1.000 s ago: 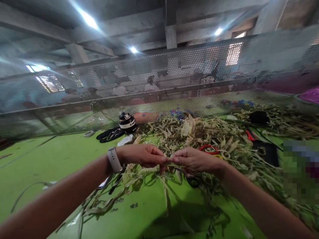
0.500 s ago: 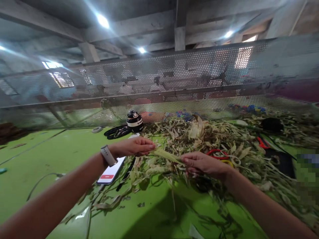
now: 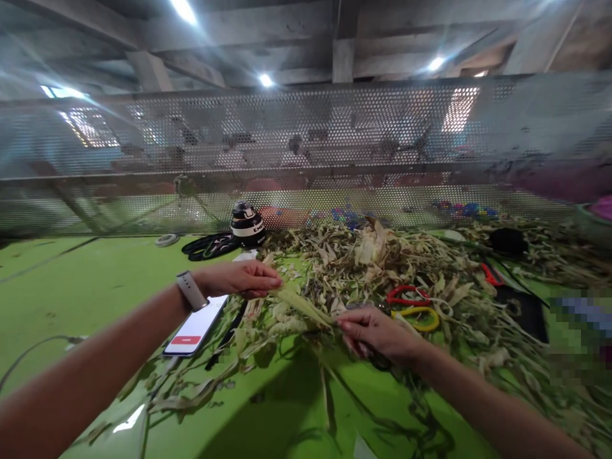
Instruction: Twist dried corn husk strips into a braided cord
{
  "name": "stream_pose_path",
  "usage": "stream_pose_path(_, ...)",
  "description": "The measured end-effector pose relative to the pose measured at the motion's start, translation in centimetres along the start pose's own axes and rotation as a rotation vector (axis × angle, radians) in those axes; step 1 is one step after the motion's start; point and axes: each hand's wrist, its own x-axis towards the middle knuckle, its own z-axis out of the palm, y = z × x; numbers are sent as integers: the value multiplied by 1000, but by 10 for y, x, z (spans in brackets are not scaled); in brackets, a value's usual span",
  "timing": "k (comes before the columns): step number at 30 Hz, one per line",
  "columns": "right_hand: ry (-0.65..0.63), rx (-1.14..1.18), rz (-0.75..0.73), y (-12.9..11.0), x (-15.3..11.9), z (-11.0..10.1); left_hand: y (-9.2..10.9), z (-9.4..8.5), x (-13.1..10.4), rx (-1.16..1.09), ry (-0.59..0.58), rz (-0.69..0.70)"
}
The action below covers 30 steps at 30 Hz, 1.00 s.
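Between my two hands stretches a pale yellow-green corn husk strip (image 3: 302, 305), held above the green table. My left hand (image 3: 239, 278), with a light watch on its wrist, pinches the strip's left end. The other end is pinched in my right hand (image 3: 373, 330), whose lower fingers curl under and are partly hidden. Behind and below the strip spreads a heap of dried corn husks (image 3: 329, 255). Close to my right hand lie scissors with red handles (image 3: 408, 295) and a yellow handle loop (image 3: 423, 317).
A phone (image 3: 191, 335) with a lit screen lies under my left wrist. Farther back stand a black-and-white container (image 3: 247, 226) and a dark cable coil (image 3: 208, 247). A perforated metal panel (image 3: 287, 166) closes off the table's far side. A black flat object (image 3: 521, 312) lies at right.
The view has shifted, so most things appear farther left. Both hands still hold the husk strip, and the yellow handle loop shows more fully beside my right hand.
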Motion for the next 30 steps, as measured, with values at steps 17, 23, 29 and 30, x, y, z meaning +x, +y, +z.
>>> stream_pose_path(17, -104, 81, -21, 16, -15, 2, 9, -25, 30, 2, -193, -134)
stream_pose_path(23, -113, 69, -2, 11, -20, 3, 3, -27, 39, -37, -218, -159)
stream_pose_path(29, 53, 433, -9, 18, -14, 11, -15, -14, 60, -55, 21, -120)
stream_pose_path(30, 95, 494, -10, 18, -13, 12, -18, -11, 64, -53, 89, -99)
